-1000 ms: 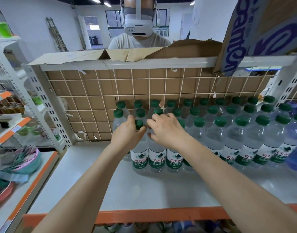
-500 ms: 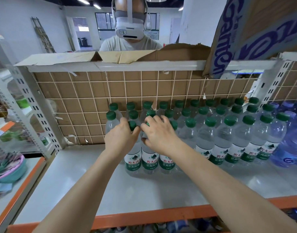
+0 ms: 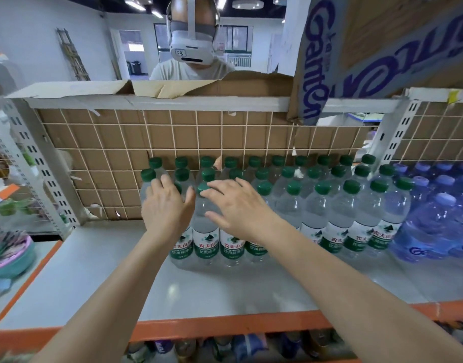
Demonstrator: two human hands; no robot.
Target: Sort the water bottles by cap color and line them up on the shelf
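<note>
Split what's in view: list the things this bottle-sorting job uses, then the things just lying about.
Job: green-capped bottles; purple-capped bottles; shelf; left hand; right hand.

Lying about: cardboard box; pink and teal bowls; ladder.

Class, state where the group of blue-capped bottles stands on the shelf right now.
In the head view, the blue-capped bottles stand at the shelf's far right, directly beside the last green-capped bottles.

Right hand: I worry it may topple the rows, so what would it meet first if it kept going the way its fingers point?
Probably the green cap at the right hand's fingertips, then the green-capped bottles behind; depth is unclear.
</note>
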